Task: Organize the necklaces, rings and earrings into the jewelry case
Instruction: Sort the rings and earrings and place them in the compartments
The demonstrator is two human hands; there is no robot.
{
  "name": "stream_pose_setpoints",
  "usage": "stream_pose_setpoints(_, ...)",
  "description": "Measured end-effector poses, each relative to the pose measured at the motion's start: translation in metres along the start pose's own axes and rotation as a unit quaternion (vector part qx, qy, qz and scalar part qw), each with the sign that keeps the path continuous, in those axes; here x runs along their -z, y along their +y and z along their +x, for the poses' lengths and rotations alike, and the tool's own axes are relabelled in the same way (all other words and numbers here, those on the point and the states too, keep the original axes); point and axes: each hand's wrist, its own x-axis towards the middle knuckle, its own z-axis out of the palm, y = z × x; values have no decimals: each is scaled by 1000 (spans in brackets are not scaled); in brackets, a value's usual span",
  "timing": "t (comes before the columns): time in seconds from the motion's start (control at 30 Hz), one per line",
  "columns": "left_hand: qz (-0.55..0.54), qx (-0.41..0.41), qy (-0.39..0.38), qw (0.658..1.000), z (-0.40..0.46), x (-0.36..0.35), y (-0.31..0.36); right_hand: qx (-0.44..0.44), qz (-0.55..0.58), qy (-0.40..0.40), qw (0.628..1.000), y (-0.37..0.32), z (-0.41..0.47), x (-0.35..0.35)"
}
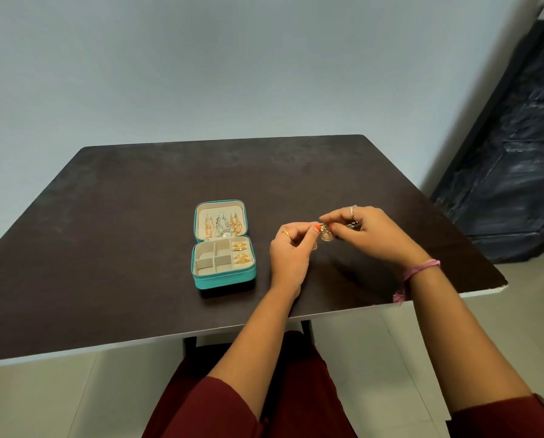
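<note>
Dark table [106, 232], pale wall behind. Teal jewelry case [223, 245] sits open left of my hands: necklaces [222, 225] hang in the lid, rings [241, 253] fill the right slots, left compartments empty. Left hand [291, 254] and right hand [367, 232] pinch a gold earring [325, 233] between fingertips, just right of the case. Earring step, I'd say; next needs carrying it to an empty compartment.

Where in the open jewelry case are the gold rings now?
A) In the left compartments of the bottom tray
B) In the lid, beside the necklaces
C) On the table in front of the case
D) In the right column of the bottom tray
D: the gold rings sit in the right column of the jewelry case tray, while the necklaces hang in the lid.
</note>
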Motion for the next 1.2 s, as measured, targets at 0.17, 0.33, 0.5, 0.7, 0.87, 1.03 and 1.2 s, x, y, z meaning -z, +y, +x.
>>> stream_pose_setpoints(0.17,42,-20,-13,999,-3,3,1,10,43,0,999,-6,1,0)
stream_pose_setpoints(0.33,48,-13,-74,996,-6,11,11,-7,109,-4,994,-3,1,0)
stream_pose_setpoints(0.5,42,0,-99,994,2,21,33,-34,280,1,960,-3,3,-11)
stream_pose_setpoints(0.7,67,32,-94,993,18,39,48,-50,313,3,948,-11,10,-17)
stream_pose_setpoints(0.87,98,47,-123,986,32,48,58,-63,282,5,957,-13,21,-17)
stream_pose_setpoints(1.03,104,75,-167,978,50,55,76,-72,292,11,954,-18,31,-15)
stream_pose_setpoints(1.2,148,118,-198,962,68,63,83,-117,403,-16,908,-22,42,-24)
